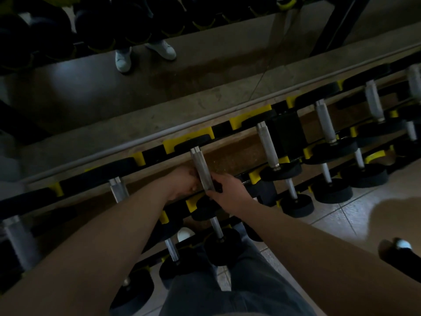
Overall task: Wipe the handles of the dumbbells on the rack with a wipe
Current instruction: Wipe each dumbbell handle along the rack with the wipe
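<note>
So, mid-wipe I'd say: on the top row of the rack [189,140], the left hand [182,184] curled round one dumbbell handle [201,166] while the right hand [229,193] fingers pinched its near end. Couldn't spot the wipe, too dark. Next up, probably rubbing toward the far end.

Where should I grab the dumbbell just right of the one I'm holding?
Grip the middle of its metal handle, fingers coming from above: its black ends sit in yellow cradles, leaving only the bar free.
</note>
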